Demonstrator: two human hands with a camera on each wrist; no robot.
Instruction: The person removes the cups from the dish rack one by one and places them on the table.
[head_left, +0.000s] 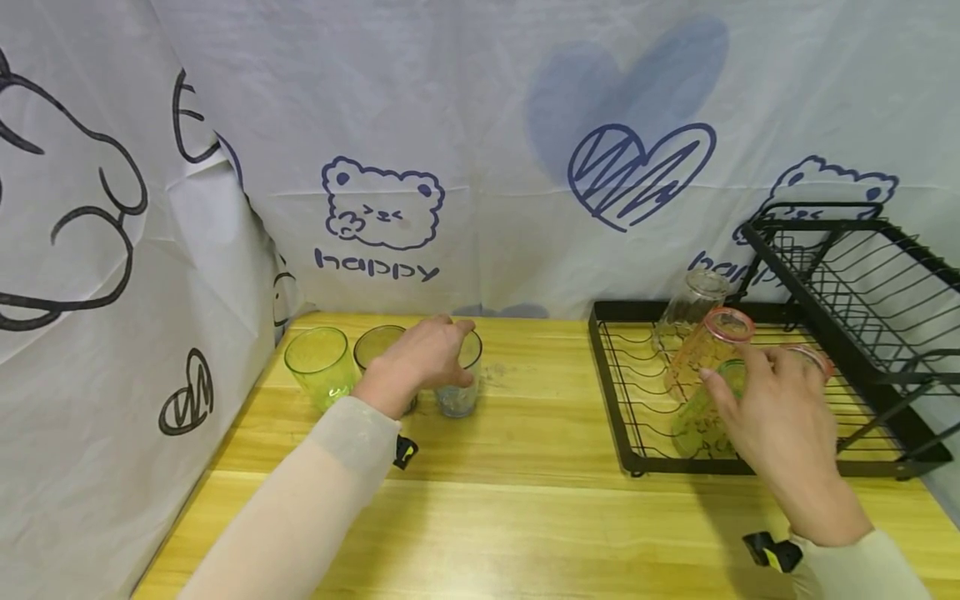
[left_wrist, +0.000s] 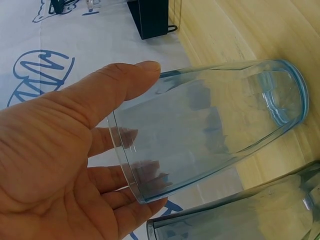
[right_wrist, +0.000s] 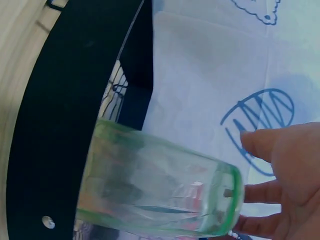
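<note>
In the left wrist view my left hand (left_wrist: 65, 160) has its thumb along one side of a pale blue drinking glass (left_wrist: 200, 130) and its fingers round the other side at the rim. That glass stands upright on the wooden table, beside a greyish glass (left_wrist: 240, 210). On the rack, a green glass (right_wrist: 160, 185) stands upside down. Around its raised base lies my right hand (right_wrist: 295, 175), thumb apart from the glass and fingertips behind the base. A pink-rimmed glass (head_left: 708, 350) and a clear glass (head_left: 690, 308) stand inverted behind the green one.
A black wire rack (head_left: 611, 392) with a raised upper shelf (head_left: 847, 308) occupies the table's right side. At the left stands a yellow-green glass (head_left: 318, 367). Another pink-rimmed glass (head_left: 813, 358) is partly hidden by my right hand. A white printed cloth (head_left: 495, 233) hangs behind the table.
</note>
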